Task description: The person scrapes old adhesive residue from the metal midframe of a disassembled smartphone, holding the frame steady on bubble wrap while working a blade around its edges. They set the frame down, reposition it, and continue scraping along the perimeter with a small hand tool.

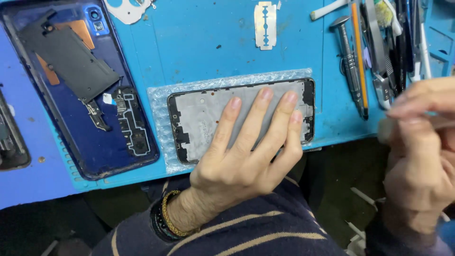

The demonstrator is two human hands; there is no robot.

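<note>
We find the phone frame [199,118] lying flat on a sheet of bubble wrap [159,102], which rests on the blue mat [199,42] near its front edge. The frame is a grey metal plate with a dark border, long side running left to right.

Our left hand [246,151] lies palm down on the frame, fingers [260,106] spread and extended toward the far right corner. It presses flat and grips nothing. A beaded bracelet [169,215] and a dark band sit on the wrist, above a dark striped sleeve [265,232].

Our right hand [422,156] hovers off the mat's right front corner, well apart from the frame. Its fingers are curled together and motion-blurred. A pale object shows at the fingertips; we cannot tell what it is, nor whether the hand holds it.

To the left of the frame lies a blue back cover [95,147], inner side up, with a black shield plate [66,57] and a small circuit board [130,123] inside it. A second dark device [12,142] is cut off at the left edge.

At the far edge of the mat we see a razor blade [265,23] and a white metal bracket [125,9]. To the right lie a screwdriver [348,57], an orange pencil [359,57] and a cluster of tweezers [379,47] and other tools.
</note>
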